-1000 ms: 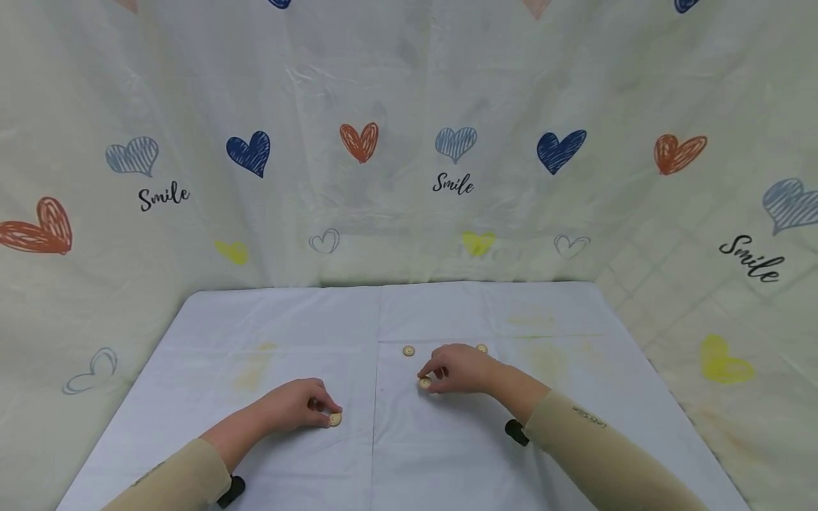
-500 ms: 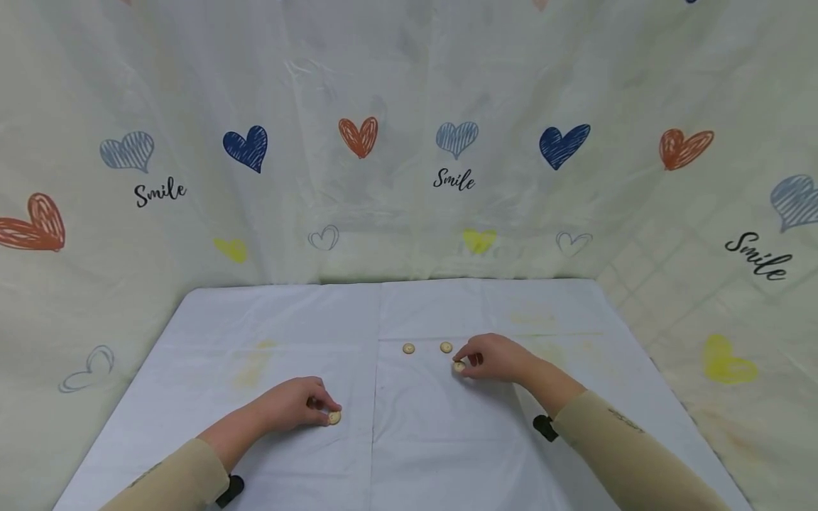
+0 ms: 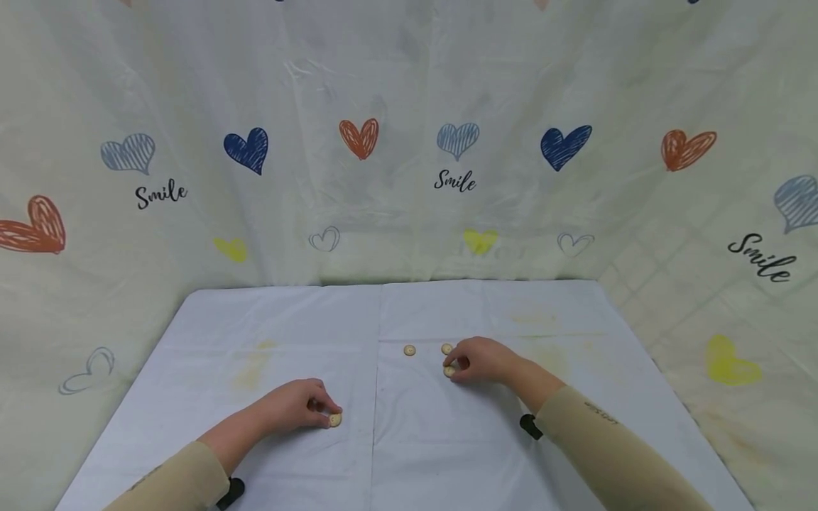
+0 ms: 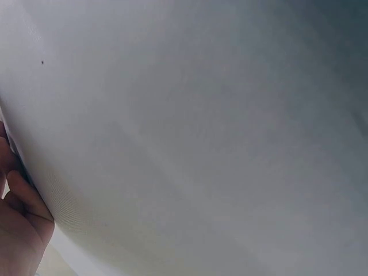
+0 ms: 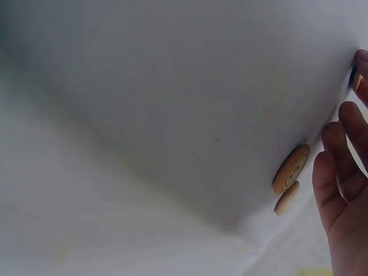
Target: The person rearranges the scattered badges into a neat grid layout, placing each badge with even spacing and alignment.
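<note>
Small round wooden discs lie on the white cloth. My left hand (image 3: 295, 406) pinches one disc (image 3: 335, 420) by its edge, low over the cloth left of the centre crease. Right of that crease, my right hand (image 3: 481, 360) holds another disc (image 3: 449, 371) between thumb and fingertips. Just behind it sits a disc (image 3: 446, 348), with one more disc (image 3: 410, 350) to its left. The right wrist view shows a disc with a drawn face (image 5: 291, 168) beside a second disc (image 5: 287, 198), and the held disc (image 5: 356, 79) partly behind fingertips. The left wrist view hides the left disc.
White cloth (image 3: 268, 319) with creases and faint yellow stains covers the table. A pale curtain (image 3: 396, 206) printed with hearts and "Smile" rises behind and along both sides. A dark wrist camera (image 3: 530, 426) hangs under the right wrist.
My right hand has moved right with its disc, then slightly back left and nearer. A disc farther right, visible one second ago, is now out of sight behind it. The left hand stays put.
</note>
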`<action>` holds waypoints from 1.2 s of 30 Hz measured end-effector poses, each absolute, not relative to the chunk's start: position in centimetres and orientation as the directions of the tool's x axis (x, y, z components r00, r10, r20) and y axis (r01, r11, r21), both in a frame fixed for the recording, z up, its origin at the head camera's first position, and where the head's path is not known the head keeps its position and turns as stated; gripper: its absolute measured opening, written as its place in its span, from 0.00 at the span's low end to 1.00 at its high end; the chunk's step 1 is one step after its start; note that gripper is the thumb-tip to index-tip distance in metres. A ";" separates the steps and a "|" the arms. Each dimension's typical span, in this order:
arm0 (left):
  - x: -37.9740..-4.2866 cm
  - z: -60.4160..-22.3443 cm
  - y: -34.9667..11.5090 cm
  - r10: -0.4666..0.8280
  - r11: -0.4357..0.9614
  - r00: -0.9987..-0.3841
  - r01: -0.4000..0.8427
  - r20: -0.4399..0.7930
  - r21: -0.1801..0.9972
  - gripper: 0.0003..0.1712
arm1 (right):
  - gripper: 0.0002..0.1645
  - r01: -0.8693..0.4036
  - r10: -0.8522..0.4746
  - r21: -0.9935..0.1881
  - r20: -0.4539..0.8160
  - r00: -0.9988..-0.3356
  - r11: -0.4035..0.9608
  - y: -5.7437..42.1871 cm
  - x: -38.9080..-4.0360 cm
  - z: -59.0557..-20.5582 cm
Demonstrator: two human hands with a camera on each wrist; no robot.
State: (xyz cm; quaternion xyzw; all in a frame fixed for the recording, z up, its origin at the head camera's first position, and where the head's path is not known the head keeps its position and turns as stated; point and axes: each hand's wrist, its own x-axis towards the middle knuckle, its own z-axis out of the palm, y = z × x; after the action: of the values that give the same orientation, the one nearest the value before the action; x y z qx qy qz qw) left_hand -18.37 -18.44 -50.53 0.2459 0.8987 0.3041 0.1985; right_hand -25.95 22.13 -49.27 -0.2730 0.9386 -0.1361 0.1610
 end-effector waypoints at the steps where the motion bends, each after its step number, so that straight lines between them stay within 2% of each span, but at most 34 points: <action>1: -18.4 -50.6 -18.4 0.561 0.699 -0.800 0.321 -0.212 0.639 0.11 | 0.12 -0.466 -0.553 -0.340 -0.230 -0.801 0.817 22.1 -25.9 -49.3; 10: -18.5 -50.8 -18.5 0.569 0.694 -0.796 0.330 -0.208 0.640 0.11 | 0.15 -0.452 -0.545 -0.376 -0.189 -0.817 0.809 23.2 -25.0 -47.5; 25: -18.4 -50.9 -18.4 0.580 0.691 -0.792 0.354 -0.191 0.630 0.11 | 0.17 -0.424 -0.497 -0.392 -0.103 -0.862 0.816 28.8 -23.5 -45.6; 30: -18.4 -51.0 -18.5 0.594 0.698 -0.785 0.396 -0.173 0.597 0.12 | 0.17 -0.380 -0.470 -0.419 -0.134 -0.873 0.825 29.4 -23.6 -46.3; 36: -18.2 -50.6 -18.4 0.606 0.697 -0.778 0.419 -0.165 0.582 0.13 | 0.17 -0.358 -0.454 -0.398 -0.179 -0.873 0.845 29.8 -24.0 -47.7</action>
State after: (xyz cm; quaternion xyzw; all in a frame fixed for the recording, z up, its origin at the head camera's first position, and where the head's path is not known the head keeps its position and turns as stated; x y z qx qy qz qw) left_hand -18.21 -18.36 -50.62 0.2832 0.9043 0.2672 0.1748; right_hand -24.04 29.85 -47.67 -0.2135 0.9510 -0.1789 0.1341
